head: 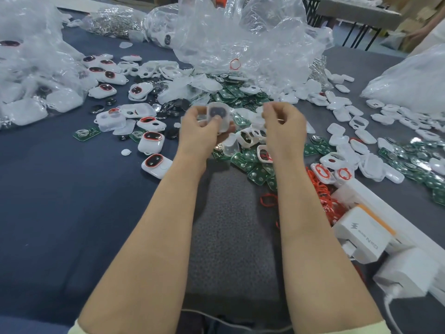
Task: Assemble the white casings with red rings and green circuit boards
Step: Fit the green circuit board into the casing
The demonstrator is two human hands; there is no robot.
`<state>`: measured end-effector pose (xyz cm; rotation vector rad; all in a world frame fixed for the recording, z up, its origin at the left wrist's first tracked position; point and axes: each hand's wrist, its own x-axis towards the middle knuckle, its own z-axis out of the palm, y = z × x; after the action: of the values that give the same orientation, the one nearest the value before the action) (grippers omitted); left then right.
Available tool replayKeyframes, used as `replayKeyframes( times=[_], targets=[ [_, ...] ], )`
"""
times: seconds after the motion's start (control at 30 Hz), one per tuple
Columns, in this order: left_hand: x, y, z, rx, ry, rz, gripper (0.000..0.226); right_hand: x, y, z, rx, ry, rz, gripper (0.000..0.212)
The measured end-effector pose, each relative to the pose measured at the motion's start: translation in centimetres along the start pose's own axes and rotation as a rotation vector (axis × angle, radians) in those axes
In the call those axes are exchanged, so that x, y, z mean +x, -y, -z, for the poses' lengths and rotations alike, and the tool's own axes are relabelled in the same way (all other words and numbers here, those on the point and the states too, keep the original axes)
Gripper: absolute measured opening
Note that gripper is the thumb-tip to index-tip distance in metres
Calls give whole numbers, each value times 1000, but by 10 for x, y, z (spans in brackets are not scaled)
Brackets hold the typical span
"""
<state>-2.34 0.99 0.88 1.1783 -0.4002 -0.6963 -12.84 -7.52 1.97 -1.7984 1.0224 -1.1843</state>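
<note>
The left hand (202,126) holds a white casing (216,115) above the table (60,201), with the thumb and curled fingers pinching its edges and its dark opening turned toward the camera. The right hand (285,125) is just beside it, not touching. Its fingertips are drawn together as in a pinch, but the blur is strong and I cannot tell whether they hold something. Green circuit boards (258,169) lie in a heap under both hands. Loose red rings (325,196) lie near the right forearm, beside a white charger (361,237). Finished casings (156,162) lie to the left. A crumpled plastic bag (240,32) stands behind.
</note>
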Motion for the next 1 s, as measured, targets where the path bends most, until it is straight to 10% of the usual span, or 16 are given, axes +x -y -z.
replayKeyframes(
  times=[0.5,1.0],
  targets=[
    [1,-6,1,-232,-161,29,23,5,-9,25,-503,269,-166,4],
    [7,-5,9,-429,-357,-37,14,-20,4,-26,-672,640,207,34]
  ],
)
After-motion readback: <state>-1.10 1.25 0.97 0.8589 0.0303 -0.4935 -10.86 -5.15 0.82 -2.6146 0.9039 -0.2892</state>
